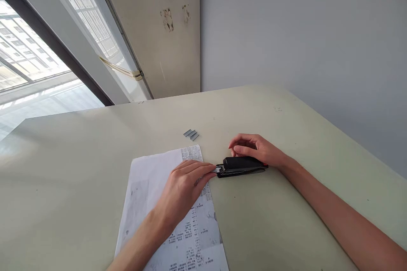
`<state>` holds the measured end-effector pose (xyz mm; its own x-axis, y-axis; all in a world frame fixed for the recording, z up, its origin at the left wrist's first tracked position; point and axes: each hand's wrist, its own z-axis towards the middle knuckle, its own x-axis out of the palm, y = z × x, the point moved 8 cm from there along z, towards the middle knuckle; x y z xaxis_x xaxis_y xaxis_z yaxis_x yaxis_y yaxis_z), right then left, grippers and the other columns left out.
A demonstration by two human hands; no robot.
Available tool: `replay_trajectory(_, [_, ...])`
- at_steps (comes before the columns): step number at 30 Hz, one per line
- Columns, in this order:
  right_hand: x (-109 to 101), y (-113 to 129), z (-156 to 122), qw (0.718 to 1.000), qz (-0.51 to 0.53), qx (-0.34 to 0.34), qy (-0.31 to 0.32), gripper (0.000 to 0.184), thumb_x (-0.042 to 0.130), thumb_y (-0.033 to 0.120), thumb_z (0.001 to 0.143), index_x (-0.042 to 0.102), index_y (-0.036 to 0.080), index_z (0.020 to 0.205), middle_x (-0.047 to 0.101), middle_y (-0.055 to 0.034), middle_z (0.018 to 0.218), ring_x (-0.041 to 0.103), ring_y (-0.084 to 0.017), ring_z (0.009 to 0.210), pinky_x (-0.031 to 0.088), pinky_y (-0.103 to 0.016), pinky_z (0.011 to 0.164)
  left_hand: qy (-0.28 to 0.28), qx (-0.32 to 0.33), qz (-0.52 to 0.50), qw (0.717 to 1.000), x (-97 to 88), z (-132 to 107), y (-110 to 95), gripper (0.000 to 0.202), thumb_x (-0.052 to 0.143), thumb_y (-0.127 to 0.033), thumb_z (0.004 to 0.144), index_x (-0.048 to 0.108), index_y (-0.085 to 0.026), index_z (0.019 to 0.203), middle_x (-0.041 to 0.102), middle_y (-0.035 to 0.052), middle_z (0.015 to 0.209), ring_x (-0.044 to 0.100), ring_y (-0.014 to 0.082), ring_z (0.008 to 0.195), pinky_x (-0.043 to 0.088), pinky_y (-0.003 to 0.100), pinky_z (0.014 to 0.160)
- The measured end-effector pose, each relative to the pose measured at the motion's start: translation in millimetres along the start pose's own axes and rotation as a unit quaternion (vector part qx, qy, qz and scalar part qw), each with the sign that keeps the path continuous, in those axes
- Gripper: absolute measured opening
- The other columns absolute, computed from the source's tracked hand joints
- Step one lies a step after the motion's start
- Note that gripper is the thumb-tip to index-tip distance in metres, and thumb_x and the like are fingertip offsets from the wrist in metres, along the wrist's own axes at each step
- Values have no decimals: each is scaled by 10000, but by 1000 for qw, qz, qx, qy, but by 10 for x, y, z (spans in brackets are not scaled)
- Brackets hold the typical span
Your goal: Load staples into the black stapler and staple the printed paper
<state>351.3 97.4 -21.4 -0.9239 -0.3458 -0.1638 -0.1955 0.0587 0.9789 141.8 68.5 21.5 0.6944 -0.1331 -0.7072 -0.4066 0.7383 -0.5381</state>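
Observation:
A black stapler (243,166) lies on the table just right of the paper's upper edge, its front end facing left. My left hand (187,182) reaches across the printed sheets, thumb and fingers pinched on a grey metal part at the stapler's front. The fingertips partly hide that part. Behind the stapler, my right hand (256,148) rests on its side with loosely curled fingers, and nothing shows in them. Its wrist is close to the stapler's rear end. Under my left forearm are the papers (155,161), with dense print along the right side.
Several strips of staples (191,134) lie beyond the papers on the pale table (79,156). At the back stands a refrigerator (171,59) with brown marks on its side, next to a grey wall (302,29). A bright window (25,46) is at the left.

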Motion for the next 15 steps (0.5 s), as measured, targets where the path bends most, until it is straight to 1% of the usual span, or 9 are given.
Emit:
replay_trajectory(4, [-4, -11, -3, 1000, 3, 2, -3, 266, 686, 485, 971, 717, 227, 1029, 714, -21, 917, 623, -178, 838, 487, -312, 786, 8, -12, 8, 1000, 31, -1, 18, 145, 647, -269, 1046, 748, -245, 1146, 812, 0, 1060, 752, 192, 910, 611, 357, 812])
replay_trajectory(8, [-17, -34, -4, 1000, 9, 4, 0, 256, 685, 480, 976, 721, 233, 1031, 715, -21, 923, 620, -174, 833, 484, -307, 778, 10, -4, 40, 999, -71, 30, 81, 232, 711, -374, 1003, 747, -237, 1187, 803, 33, 1042, 732, 235, 947, 597, 409, 838])
replay_trajectory(9, [-22, -36, -5, 1000, 13, 3, 0, 255, 685, 482, 976, 723, 235, 1030, 713, -20, 923, 612, -170, 820, 483, -305, 768, 25, 3, 46, 999, -102, 44, 108, 245, 726, -393, 990, 754, -241, 1179, 805, 32, 1041, 726, 246, 976, 592, 423, 864])
replay_trajectory(11, [-31, -22, -10, 1000, 31, -7, -1, 257, 681, 486, 980, 729, 239, 1029, 707, -19, 920, 602, -165, 808, 487, -305, 770, 73, 15, 40, 996, -149, 69, 175, 228, 725, -398, 989, 769, -257, 1163, 812, 18, 1067, 718, 251, 1030, 582, 430, 912])
replay_trajectory(13, [-25, 12, -17, 998, 59, -24, -1, 265, 666, 495, 989, 735, 242, 1024, 699, -21, 916, 606, -168, 823, 494, -309, 791, 121, 20, 18, 992, -184, 82, 239, 179, 696, -359, 1013, 781, -280, 1149, 813, -6, 1108, 719, 233, 1050, 575, 408, 939])
replay_trajectory(15, [0, 45, -23, 996, 85, -35, 2, 281, 654, 509, 994, 737, 241, 1014, 690, -26, 912, 618, -177, 851, 498, -310, 795, 140, 16, -9, 990, -217, 88, 274, 147, 675, -311, 1027, 798, -295, 1106, 816, -26, 1095, 728, 208, 1023, 573, 376, 933])
